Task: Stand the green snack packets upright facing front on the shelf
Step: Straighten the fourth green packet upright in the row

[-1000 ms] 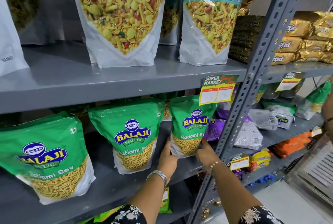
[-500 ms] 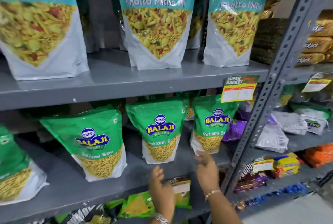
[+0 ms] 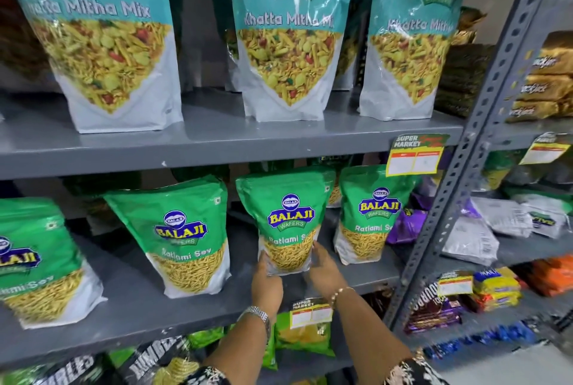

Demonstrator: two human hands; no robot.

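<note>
**Both hands squaring up a green packet on the middle shelf**

The person is working the middle shelf (image 3: 198, 307), where four green packets are standing in a row. The left hand (image 3: 266, 284) and right hand (image 3: 322, 266) are cupping the lower corners of the third packet (image 3: 286, 220), one on each side, fingers loosely curled against its base rather than clenched. Holding low like this is probably letting them pivot the base so the label is facing out. That packet is sitting upright, front forward, near the shelf's front edge.

The second packet (image 3: 183, 232) is leaning, its top tilting left; it likely needs straightening. The far-right packet (image 3: 372, 214) is standing upright, close beside the held one. The far-left packet (image 3: 34, 260) is partly cut off by the frame.

Teal packets (image 3: 285, 31) are lining the shelf above, untouched.
</note>
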